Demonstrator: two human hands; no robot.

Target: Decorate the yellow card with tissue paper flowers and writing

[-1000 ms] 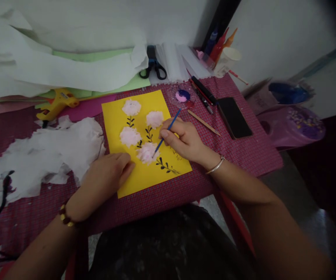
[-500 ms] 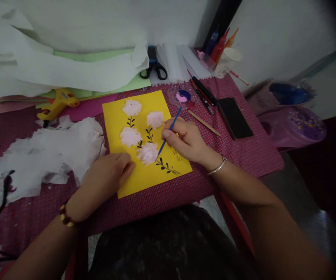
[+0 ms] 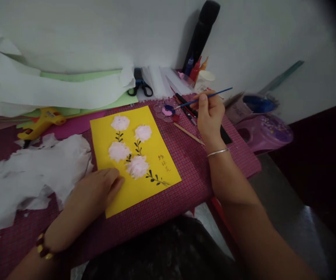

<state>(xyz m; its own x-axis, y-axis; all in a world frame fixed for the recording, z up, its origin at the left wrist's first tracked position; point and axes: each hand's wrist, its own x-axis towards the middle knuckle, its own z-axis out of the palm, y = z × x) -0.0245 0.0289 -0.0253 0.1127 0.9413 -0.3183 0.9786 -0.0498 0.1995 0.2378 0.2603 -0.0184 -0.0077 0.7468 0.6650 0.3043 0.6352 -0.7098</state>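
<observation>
My right hand [image 3: 210, 112] pinches a thin blue paintbrush [image 3: 204, 98], its tip at the dark purple paint of a small clear palette [image 3: 159, 111] that also holds pink paint. Yellow paper [image 3: 156, 146] lies on the table, bearing several fluffy pale pink flowers [image 3: 138, 167], dark painted leaves [image 3: 154, 178] and handwritten characters at its right. My left hand [image 3: 102, 188] rests flat on the paper's left edge, fingers stretched and thumb a little apart, holding nothing.
Crumpled white tissue [image 3: 39, 167] and a yellow glue gun [image 3: 42, 122] lie left. Scissors [image 3: 140, 85] and paper sheets sit along the wall. Beside the palette are a wooden stick [image 3: 188, 133] and pens; a phone [image 3: 225, 136] is partly behind my right wrist. Paint bottles [image 3: 195, 70] stand behind.
My right hand has lifted the paintbrush from beside the lowest flower and carried it right and away to the palette. My left hand stays on the paper; the view has shifted.
</observation>
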